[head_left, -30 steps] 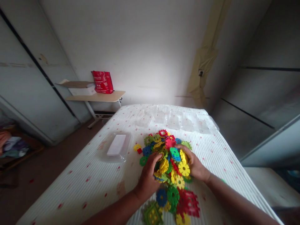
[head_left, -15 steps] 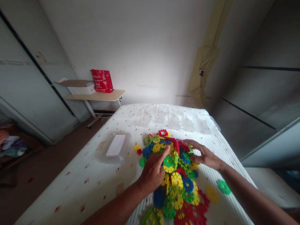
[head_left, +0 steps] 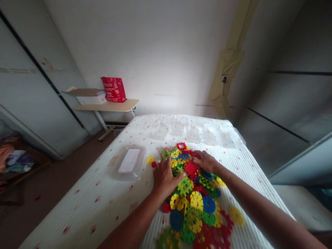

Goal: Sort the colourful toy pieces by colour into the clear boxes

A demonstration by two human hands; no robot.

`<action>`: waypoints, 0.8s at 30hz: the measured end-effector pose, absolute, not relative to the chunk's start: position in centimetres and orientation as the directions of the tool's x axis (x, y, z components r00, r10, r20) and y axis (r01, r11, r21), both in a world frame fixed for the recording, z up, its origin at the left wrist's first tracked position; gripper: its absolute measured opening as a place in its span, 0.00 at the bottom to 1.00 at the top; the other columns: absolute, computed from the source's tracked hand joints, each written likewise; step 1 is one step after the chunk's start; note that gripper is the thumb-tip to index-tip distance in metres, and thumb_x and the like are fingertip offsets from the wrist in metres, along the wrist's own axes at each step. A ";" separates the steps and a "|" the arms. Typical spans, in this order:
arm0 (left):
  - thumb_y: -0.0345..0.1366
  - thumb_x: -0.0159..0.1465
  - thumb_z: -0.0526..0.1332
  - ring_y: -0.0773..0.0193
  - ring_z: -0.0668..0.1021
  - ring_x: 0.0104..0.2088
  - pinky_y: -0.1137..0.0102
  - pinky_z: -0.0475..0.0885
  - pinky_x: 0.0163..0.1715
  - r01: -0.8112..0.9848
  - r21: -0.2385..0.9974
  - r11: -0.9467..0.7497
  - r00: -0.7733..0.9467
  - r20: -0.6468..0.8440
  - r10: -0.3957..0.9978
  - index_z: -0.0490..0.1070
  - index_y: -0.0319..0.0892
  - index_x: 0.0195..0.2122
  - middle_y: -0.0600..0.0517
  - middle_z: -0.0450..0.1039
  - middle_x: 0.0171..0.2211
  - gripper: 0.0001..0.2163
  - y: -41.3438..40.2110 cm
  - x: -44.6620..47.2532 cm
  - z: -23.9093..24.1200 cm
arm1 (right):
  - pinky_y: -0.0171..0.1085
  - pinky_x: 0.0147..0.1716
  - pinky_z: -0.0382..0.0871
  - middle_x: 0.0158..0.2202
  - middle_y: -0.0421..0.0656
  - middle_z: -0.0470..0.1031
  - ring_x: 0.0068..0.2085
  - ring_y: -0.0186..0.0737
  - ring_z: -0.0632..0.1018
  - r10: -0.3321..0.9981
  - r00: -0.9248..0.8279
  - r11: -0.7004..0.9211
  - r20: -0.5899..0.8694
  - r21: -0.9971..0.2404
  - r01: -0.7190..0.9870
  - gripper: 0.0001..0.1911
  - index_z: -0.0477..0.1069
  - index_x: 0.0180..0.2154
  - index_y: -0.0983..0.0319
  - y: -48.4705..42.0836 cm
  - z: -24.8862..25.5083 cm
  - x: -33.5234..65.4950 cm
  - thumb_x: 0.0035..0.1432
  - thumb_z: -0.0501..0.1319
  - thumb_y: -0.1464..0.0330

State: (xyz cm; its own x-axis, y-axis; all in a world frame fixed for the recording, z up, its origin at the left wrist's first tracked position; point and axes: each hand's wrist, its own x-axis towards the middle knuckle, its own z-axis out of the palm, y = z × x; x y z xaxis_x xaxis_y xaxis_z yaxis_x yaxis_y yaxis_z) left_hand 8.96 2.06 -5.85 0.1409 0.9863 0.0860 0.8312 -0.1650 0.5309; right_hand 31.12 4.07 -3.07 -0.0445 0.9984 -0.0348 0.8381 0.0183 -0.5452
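A heap of flat plastic gear-shaped toy pieces [head_left: 195, 200], red, yellow, green and blue, lies on a white striped table cover [head_left: 103, 193]. My left hand [head_left: 164, 176] lies flat on the heap's left side, fingers spread. My right hand [head_left: 204, 160] rests on the far top of the heap, fingers curved over the pieces; I cannot see anything held in it. A loose yellow piece [head_left: 149, 159] and a small red piece [head_left: 154, 164] lie just left of the heap. Another yellow piece [head_left: 236, 215] lies to the right.
A clear plastic box with a white lid [head_left: 127, 163] sits left of the heap. Several clear containers [head_left: 197, 133] stand in a row at the table's far end. Beyond stand a small side table [head_left: 109, 107] with a red bag [head_left: 113, 90], and grey walls on both sides.
Both hands moved away from me over the heap and flattened it. The handful that was lifted between them a second ago now lies spread on the table.
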 end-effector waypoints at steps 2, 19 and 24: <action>0.47 0.48 0.65 0.40 0.55 0.61 0.51 0.52 0.57 0.775 0.611 -0.164 0.165 0.055 0.985 0.52 0.41 0.61 0.36 0.52 0.61 0.40 2.3 9.4 -5.5 | 0.43 0.44 0.67 0.41 0.46 0.75 0.42 0.47 0.75 0.997 -0.068 0.040 -0.027 -0.588 0.808 0.25 0.69 0.50 0.56 4.0 -3.0 30.3 0.53 0.58 0.52; 0.29 0.45 0.66 0.53 0.66 0.56 0.60 0.61 0.56 0.150 0.971 -0.185 0.271 0.140 0.952 0.59 0.44 0.57 0.48 0.62 0.56 0.35 3.4 9.7 -5.7 | 0.42 0.37 0.71 0.36 0.42 0.77 0.35 0.43 0.77 0.966 -0.212 -0.175 -0.146 -0.977 -0.125 0.24 0.66 0.46 0.61 2.9 -1.8 27.0 0.43 0.62 0.69; 0.27 0.50 0.63 0.56 0.68 0.53 0.61 0.64 0.54 0.171 0.934 -0.315 0.270 0.263 0.926 0.62 0.45 0.55 0.49 0.65 0.54 0.29 3.0 9.9 -3.4 | 0.44 0.40 0.70 0.39 0.43 0.78 0.37 0.44 0.78 0.962 -0.263 -0.139 -0.075 -0.962 -0.236 0.26 0.66 0.47 0.60 2.3 -0.9 28.2 0.41 0.61 0.71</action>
